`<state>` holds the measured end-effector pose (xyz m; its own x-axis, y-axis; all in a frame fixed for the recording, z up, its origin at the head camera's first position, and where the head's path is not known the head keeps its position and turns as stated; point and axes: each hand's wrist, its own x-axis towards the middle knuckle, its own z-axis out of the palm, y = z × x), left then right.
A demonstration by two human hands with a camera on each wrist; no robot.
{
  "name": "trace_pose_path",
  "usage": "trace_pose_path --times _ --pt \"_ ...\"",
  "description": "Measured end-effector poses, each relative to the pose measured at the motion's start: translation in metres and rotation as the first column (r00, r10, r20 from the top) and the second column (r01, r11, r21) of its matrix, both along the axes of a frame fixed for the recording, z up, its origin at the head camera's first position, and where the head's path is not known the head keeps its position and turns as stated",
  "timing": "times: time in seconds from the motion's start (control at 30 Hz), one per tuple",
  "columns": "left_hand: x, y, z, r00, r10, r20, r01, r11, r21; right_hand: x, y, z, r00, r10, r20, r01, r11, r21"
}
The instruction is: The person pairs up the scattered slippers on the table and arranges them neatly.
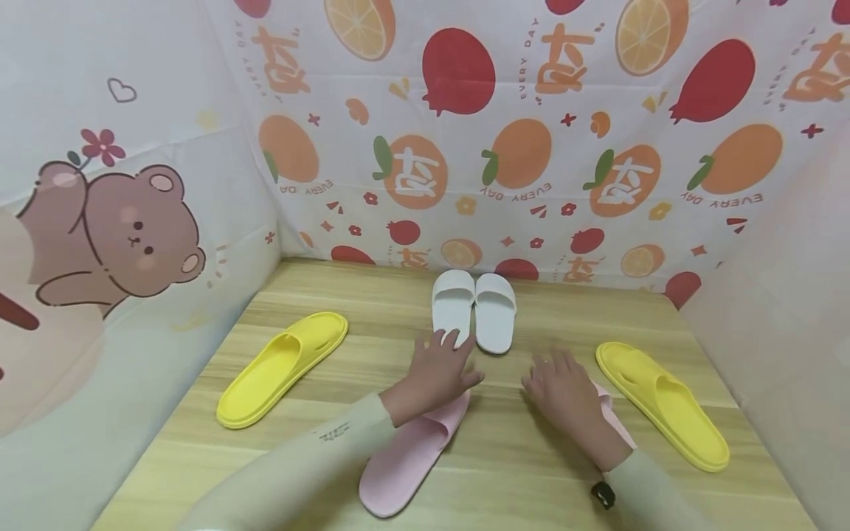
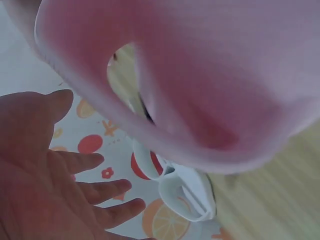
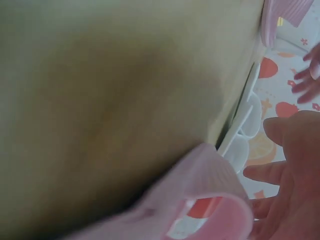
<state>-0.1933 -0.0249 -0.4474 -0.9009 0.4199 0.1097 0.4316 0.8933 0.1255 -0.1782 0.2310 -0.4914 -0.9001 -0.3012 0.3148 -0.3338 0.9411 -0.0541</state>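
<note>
My left hand (image 1: 437, 375), fingers spread and holding nothing, hovers above the front of a pink slipper (image 1: 405, 472), overlapping the near edge of the white slippers (image 1: 494, 313) in the head view. In the left wrist view that pink slipper (image 2: 215, 75) fills the upper part, apart from the fingers. My right hand (image 1: 564, 394), slightly blurred, hangs with loose fingers over a second pink slipper (image 1: 614, 417), mostly hidden under hand and wrist. The right wrist view shows this pink slipper (image 3: 200, 180) beside the relaxed fingers (image 3: 267, 173), with nothing gripped.
A yellow slipper (image 1: 265, 380) lies at the left of the wooden floor (image 1: 518, 472), another yellow slipper (image 1: 684, 420) at the right. Behind the white pair rises a fruit-print cloth (image 1: 458, 147). A bear-print cloth (image 1: 146, 236) borders the left side, a pale cloth (image 1: 783, 310) the right.
</note>
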Motion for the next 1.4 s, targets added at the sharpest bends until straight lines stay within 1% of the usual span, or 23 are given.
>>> trace_pose_path --times 0.1,0.17,0.27,0.43,0.57,0.7,0.83,0.9,0.97,1.03,1.13,1.27,1.4 --pt "0.008 -0.008 -0.005 0.999 0.016 0.031 -0.017 0.999 0.032 0.011 0.002 -0.005 1.0 0.009 0.02 -0.009 1.0 0.003" --pt "0.014 -0.012 -0.009 0.999 0.021 0.041 -0.023 0.998 0.052 0.017 0.005 -0.007 0.999 0.001 0.045 -0.001 1.0 -0.007" --pt "0.025 -0.016 -0.012 0.997 0.022 0.068 -0.028 0.996 0.08 0.026 0.01 -0.009 0.998 -0.019 0.055 0.02 1.0 -0.014" --pt "0.041 -0.023 -0.018 0.994 0.016 0.107 -0.029 0.993 0.118 0.033 0.021 -0.013 0.999 -0.044 0.019 0.045 0.997 -0.063" --pt "0.051 -0.031 -0.021 0.993 0.015 0.119 -0.028 0.994 0.109 0.037 0.032 -0.015 0.999 -0.043 -0.01 0.042 0.995 -0.095" --pt "0.059 -0.038 -0.018 0.993 -0.007 0.118 -0.008 0.992 0.123 0.043 0.042 -0.015 0.999 -0.041 0.002 0.041 0.989 -0.141" --pt "0.069 -0.046 -0.013 0.985 -0.036 0.167 0.007 0.986 0.168 0.047 0.051 -0.013 1.0 -0.023 -0.011 0.021 0.985 -0.169" --pt "0.074 -0.05 -0.011 0.98 -0.047 0.194 0.009 0.981 0.194 0.049 0.056 -0.012 1.0 -0.013 -0.026 0.009 0.986 -0.167" --pt "0.077 -0.054 -0.01 0.975 -0.056 0.213 0.007 0.975 0.221 0.05 0.06 -0.013 1.0 -0.004 -0.031 -0.001 0.986 -0.165" --pt "0.08 -0.057 -0.009 0.971 -0.062 0.231 0.003 0.969 0.247 0.05 0.064 -0.013 1.0 0.006 -0.015 -0.009 0.984 -0.179" --pt "0.083 -0.061 -0.008 0.971 -0.071 0.228 0.009 0.965 0.261 0.051 0.067 -0.014 1.0 0.023 0.0 -0.022 0.979 -0.201" --pt "0.084 -0.065 -0.01 0.976 -0.083 0.203 0.027 0.965 0.262 0.051 0.07 -0.016 0.999 0.035 -0.011 -0.037 0.976 -0.216" --pt "0.082 -0.066 -0.015 0.973 -0.095 0.211 0.028 0.954 0.299 0.05 0.07 -0.019 0.999 0.036 0.001 -0.035 0.973 -0.228"
